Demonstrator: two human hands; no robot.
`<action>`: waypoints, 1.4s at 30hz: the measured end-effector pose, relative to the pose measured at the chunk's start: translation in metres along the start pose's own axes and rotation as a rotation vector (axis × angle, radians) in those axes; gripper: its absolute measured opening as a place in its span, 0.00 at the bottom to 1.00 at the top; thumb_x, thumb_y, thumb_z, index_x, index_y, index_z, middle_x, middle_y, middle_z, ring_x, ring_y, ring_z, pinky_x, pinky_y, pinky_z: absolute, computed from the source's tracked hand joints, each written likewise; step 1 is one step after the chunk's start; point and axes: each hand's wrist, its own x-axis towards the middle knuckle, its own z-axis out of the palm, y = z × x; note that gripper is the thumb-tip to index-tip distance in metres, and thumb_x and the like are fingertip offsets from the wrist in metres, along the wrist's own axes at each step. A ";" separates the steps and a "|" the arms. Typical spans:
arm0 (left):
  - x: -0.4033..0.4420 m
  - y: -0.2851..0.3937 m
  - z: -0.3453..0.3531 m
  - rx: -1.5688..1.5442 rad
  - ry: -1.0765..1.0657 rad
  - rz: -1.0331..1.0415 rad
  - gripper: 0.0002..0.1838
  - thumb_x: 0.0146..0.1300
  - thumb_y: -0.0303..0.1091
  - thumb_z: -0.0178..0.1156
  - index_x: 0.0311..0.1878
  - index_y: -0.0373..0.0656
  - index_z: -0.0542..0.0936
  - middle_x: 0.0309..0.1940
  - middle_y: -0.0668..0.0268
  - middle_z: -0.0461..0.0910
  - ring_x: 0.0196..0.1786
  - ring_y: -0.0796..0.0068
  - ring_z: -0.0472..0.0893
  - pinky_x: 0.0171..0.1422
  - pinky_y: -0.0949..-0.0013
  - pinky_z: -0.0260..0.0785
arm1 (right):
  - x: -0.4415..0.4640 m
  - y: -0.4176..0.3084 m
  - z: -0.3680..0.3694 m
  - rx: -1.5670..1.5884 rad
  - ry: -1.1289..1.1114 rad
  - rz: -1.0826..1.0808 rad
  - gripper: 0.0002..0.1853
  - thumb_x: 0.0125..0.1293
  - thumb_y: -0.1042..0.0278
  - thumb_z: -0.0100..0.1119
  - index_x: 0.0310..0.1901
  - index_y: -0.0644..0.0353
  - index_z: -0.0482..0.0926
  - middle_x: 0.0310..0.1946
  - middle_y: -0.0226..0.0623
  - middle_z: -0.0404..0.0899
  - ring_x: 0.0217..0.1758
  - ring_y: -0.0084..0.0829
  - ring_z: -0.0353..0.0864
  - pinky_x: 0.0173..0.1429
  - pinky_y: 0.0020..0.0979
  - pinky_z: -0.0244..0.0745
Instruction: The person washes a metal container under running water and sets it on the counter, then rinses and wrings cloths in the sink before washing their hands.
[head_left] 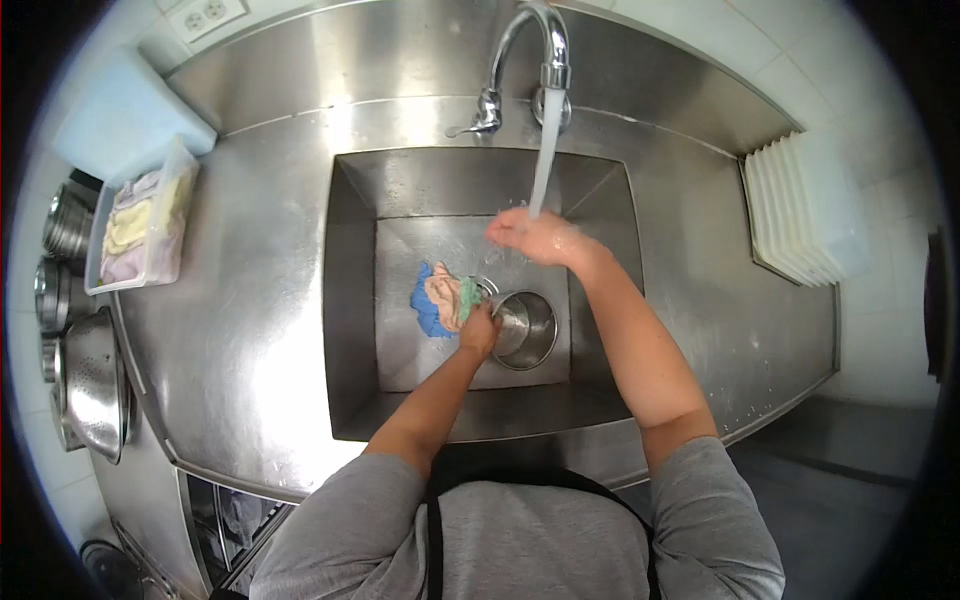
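Smooth, glossy metal makes the tabletop, sink and container, shinier chrome the tap, matt crumpled fabric the cloths, translucent plastic the tub.

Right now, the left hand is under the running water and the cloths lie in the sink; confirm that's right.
Wrong hand: the head view shows the right hand under the running water. The cloths do lie in the sink.

Bright, with white glare on the near-left counter; right hand slightly blurred; edges bowed, corners black.
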 end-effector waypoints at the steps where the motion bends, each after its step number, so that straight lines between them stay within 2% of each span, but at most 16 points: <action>1: -0.004 0.012 -0.022 -0.012 0.070 0.087 0.13 0.50 0.35 0.53 0.38 0.39 0.71 0.42 0.52 0.68 0.44 0.53 0.71 0.46 0.56 0.64 | 0.001 0.002 0.003 0.046 -0.054 0.037 0.14 0.58 0.58 0.48 0.39 0.58 0.74 0.33 0.36 0.76 0.38 0.34 0.74 0.44 0.32 0.67; 5: 0.012 0.043 -0.124 0.063 0.352 0.074 0.09 0.52 0.36 0.52 0.32 0.42 0.71 0.34 0.55 0.73 0.40 0.51 0.72 0.43 0.55 0.65 | 0.015 0.015 0.021 -0.084 -0.131 0.099 0.12 0.56 0.60 0.50 0.37 0.58 0.75 0.31 0.36 0.77 0.37 0.35 0.75 0.42 0.34 0.68; 9: 0.019 0.074 -0.186 0.120 0.492 0.246 0.09 0.52 0.37 0.52 0.30 0.41 0.70 0.32 0.53 0.72 0.38 0.51 0.72 0.40 0.55 0.64 | 0.049 0.080 0.084 -0.464 -0.040 0.010 0.13 0.56 0.61 0.48 0.38 0.60 0.74 0.40 0.38 0.74 0.45 0.35 0.72 0.46 0.33 0.67; 11: 0.020 0.086 -0.190 0.112 0.609 0.304 0.09 0.51 0.35 0.53 0.28 0.40 0.69 0.32 0.54 0.71 0.38 0.51 0.71 0.40 0.55 0.63 | 0.050 0.068 0.099 -0.478 0.076 0.008 0.14 0.57 0.60 0.46 0.39 0.61 0.74 0.44 0.39 0.72 0.48 0.35 0.70 0.47 0.34 0.67; 13: 0.002 0.105 -0.184 0.038 0.662 0.330 0.08 0.50 0.34 0.54 0.26 0.39 0.69 0.31 0.55 0.70 0.38 0.51 0.70 0.40 0.56 0.63 | 0.040 0.010 0.106 -0.233 -0.024 0.337 0.20 0.60 0.55 0.40 0.47 0.60 0.70 0.52 0.41 0.66 0.54 0.37 0.66 0.53 0.34 0.63; 17: 0.005 0.089 -0.168 -0.062 0.760 0.293 0.08 0.50 0.32 0.54 0.25 0.39 0.68 0.30 0.55 0.69 0.38 0.51 0.69 0.39 0.56 0.62 | 0.046 0.021 0.108 -0.319 -0.170 0.241 0.23 0.62 0.54 0.35 0.53 0.59 0.65 0.56 0.44 0.61 0.58 0.38 0.61 0.57 0.35 0.60; 20: -0.003 0.082 -0.170 -0.032 0.702 0.267 0.08 0.50 0.33 0.54 0.25 0.39 0.69 0.31 0.53 0.70 0.38 0.50 0.70 0.40 0.56 0.62 | 0.038 0.029 0.115 -0.357 -0.279 0.196 0.25 0.62 0.53 0.32 0.57 0.58 0.62 0.58 0.45 0.58 0.61 0.39 0.58 0.59 0.35 0.57; 23: 0.002 0.087 -0.161 -0.043 0.698 0.245 0.08 0.50 0.34 0.54 0.25 0.39 0.70 0.30 0.52 0.71 0.37 0.50 0.71 0.40 0.56 0.63 | 0.020 0.007 0.092 -0.978 -0.373 0.138 0.22 0.60 0.57 0.37 0.53 0.61 0.66 0.57 0.46 0.61 0.60 0.38 0.61 0.59 0.35 0.58; 25: 0.002 0.087 -0.156 -0.046 0.692 0.204 0.09 0.50 0.35 0.55 0.25 0.40 0.70 0.30 0.52 0.72 0.37 0.50 0.72 0.40 0.56 0.63 | 0.027 -0.020 0.085 -0.299 -0.338 0.070 0.19 0.57 0.64 0.44 0.49 0.61 0.70 0.55 0.45 0.64 0.56 0.39 0.65 0.59 0.33 0.58; 27: -0.001 0.077 -0.156 -0.005 0.590 0.093 0.10 0.50 0.36 0.55 0.25 0.39 0.71 0.31 0.52 0.72 0.36 0.50 0.72 0.40 0.56 0.63 | 0.050 0.008 0.098 -0.272 -0.244 0.126 0.18 0.58 0.65 0.42 0.49 0.60 0.70 0.51 0.45 0.67 0.55 0.39 0.66 0.58 0.33 0.60; 29: 0.000 0.066 -0.156 0.002 0.530 0.091 0.10 0.50 0.37 0.55 0.25 0.39 0.71 0.32 0.52 0.73 0.36 0.50 0.72 0.40 0.55 0.63 | 0.048 0.043 0.099 -0.467 0.196 0.076 0.19 0.58 0.62 0.42 0.48 0.61 0.70 0.52 0.45 0.67 0.56 0.39 0.66 0.58 0.34 0.60; 31: 0.002 0.068 -0.158 -0.063 0.557 -0.032 0.09 0.51 0.36 0.54 0.29 0.40 0.73 0.35 0.54 0.73 0.38 0.52 0.74 0.41 0.57 0.65 | 0.052 0.057 0.112 0.418 0.312 0.396 0.20 0.57 0.61 0.44 0.50 0.61 0.69 0.56 0.44 0.63 0.59 0.39 0.62 0.59 0.36 0.59; 33: 0.005 0.069 -0.159 -0.088 0.569 -0.049 0.09 0.51 0.36 0.54 0.29 0.40 0.73 0.35 0.54 0.73 0.37 0.51 0.74 0.41 0.57 0.65 | 0.038 0.044 0.110 -0.937 -0.325 0.195 0.23 0.58 0.56 0.45 0.51 0.62 0.69 0.57 0.42 0.61 0.60 0.40 0.60 0.59 0.36 0.57; 37: 0.012 0.047 -0.161 -0.166 0.453 -0.266 0.10 0.49 0.36 0.54 0.29 0.38 0.73 0.33 0.56 0.74 0.35 0.55 0.76 0.40 0.59 0.68 | 0.026 0.009 0.078 -0.098 -0.523 0.216 0.29 0.55 0.46 0.48 0.49 0.64 0.70 0.55 0.47 0.63 0.58 0.43 0.63 0.57 0.35 0.59; 40: 0.011 0.036 -0.166 -0.469 0.132 -0.389 0.16 0.51 0.42 0.53 0.36 0.39 0.72 0.32 0.57 0.73 0.33 0.58 0.77 0.37 0.55 0.70 | -0.014 -0.031 0.043 -0.453 -0.594 -0.018 0.35 0.53 0.39 0.49 0.49 0.67 0.68 0.49 0.49 0.68 0.53 0.43 0.67 0.53 0.35 0.64; 42: 0.015 0.032 -0.170 -0.651 0.021 -0.408 0.20 0.52 0.46 0.51 0.41 0.38 0.69 0.35 0.57 0.72 0.34 0.58 0.76 0.35 0.56 0.70 | -0.005 -0.007 0.052 -0.288 -0.451 -0.052 0.32 0.54 0.43 0.50 0.48 0.67 0.69 0.49 0.49 0.69 0.52 0.43 0.68 0.52 0.36 0.64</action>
